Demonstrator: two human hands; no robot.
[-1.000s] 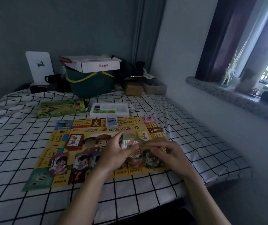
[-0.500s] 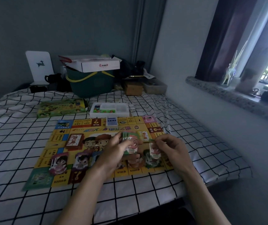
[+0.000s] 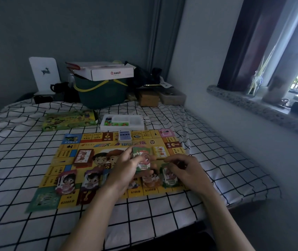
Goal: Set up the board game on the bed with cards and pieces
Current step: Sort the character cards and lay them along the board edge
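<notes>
With the left hand (image 3: 126, 171) gripping the note stack (image 3: 142, 158) above the game board (image 3: 68, 156), the right hand (image 3: 186, 171), pinching one note, should square it onto the green pile (image 3: 170, 175).

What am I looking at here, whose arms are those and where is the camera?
The camera sits on a person's head, looking forward and down, so the two bare arms are their own. A yellow game board lies on a bed with a checked sheet. The left hand holds a stack of play-money notes; the right hand has its fingers over a green pile of notes on the board. More piles line the near edge. Behind the board lie the green game box and a white tray of pieces.
</notes>
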